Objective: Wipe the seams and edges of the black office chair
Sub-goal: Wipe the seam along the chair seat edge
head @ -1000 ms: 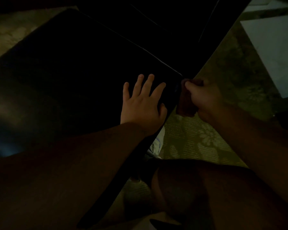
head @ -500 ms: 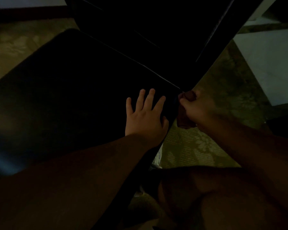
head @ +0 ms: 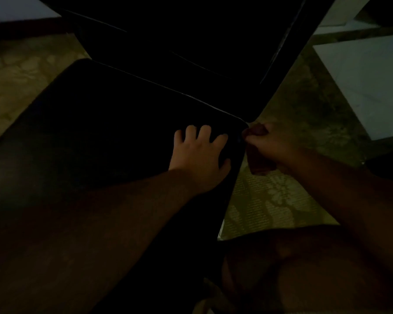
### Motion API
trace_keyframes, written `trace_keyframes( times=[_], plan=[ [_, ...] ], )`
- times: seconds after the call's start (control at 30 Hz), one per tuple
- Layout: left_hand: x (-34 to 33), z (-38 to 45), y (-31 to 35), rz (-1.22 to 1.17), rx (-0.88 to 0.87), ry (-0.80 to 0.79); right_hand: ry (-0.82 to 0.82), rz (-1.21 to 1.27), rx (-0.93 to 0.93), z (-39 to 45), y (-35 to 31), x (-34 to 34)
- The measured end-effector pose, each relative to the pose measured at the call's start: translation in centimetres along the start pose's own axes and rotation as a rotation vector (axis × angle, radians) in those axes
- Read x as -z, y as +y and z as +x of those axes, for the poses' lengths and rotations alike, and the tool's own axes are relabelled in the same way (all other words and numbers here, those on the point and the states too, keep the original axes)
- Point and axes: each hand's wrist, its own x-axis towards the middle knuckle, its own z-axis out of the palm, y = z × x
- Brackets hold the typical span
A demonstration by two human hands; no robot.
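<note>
Very dark frame. Chair (head: 104,137) fills the left and centre, seat flat toward the camera, backrest (head: 202,37) rising behind it. Left hand (head: 199,155) lies flat on the seat near its right rear corner, fingers (head: 204,132) spread and straight, holding nothing. Right hand (head: 270,148) is at that same corner just off the seat edge, fingers curled tight round a dark cloth (head: 259,166), probably a rag; it is too dim to be sure. The cloth touches or nearly touches the corner where the seat's piped seam (head: 168,88) ends. Risks: the bunched cloth may ride over the piping without getting into the crevice between seat and backrest; the chair may roll or swivel if the left hand eases its press; dim light may hide missed spots. Around: patterned carpet (head: 270,200) under the right arm, pale slab (head: 368,75) at right, the person's knee (head: 304,268) below. The backrest's lower edge crowds the corner and limits the cloth's reach.
</note>
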Motion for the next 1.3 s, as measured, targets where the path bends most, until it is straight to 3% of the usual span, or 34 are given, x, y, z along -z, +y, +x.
trace_keyframes(
  times=[0.1,0.2,0.57,0.73,1.0,1.2,1.3],
  plan=[
    [-0.4,0.8,-1.6,0.029,-0.119,-0.019,0.065,-0.099,0.050,0.3,-0.2,1.0],
    [-1.3,1.1,-1.6,0.024,-0.117,-0.068,0.131,-0.102,0.112,0.7,-0.2,1.1],
    [-0.9,1.4,-1.8,-0.015,-0.114,-0.066,0.114,-0.178,0.206,1.0,-0.5,0.0],
    [-1.1,1.3,-1.6,-0.020,-0.110,-0.044,0.180,-0.289,0.168,2.1,-0.9,-0.8],
    [-1.0,1.1,-1.7,-0.028,-0.116,-0.046,0.091,-0.315,0.156,2.7,-1.6,0.0],
    [-1.0,1.4,-1.7,-0.036,-0.117,-0.049,0.159,-0.401,0.220,2.7,-2.0,-0.4],
    [-1.0,1.3,-1.8,-0.035,-0.122,-0.045,0.111,-0.345,0.204,2.5,-2.4,-0.2]
  ],
)
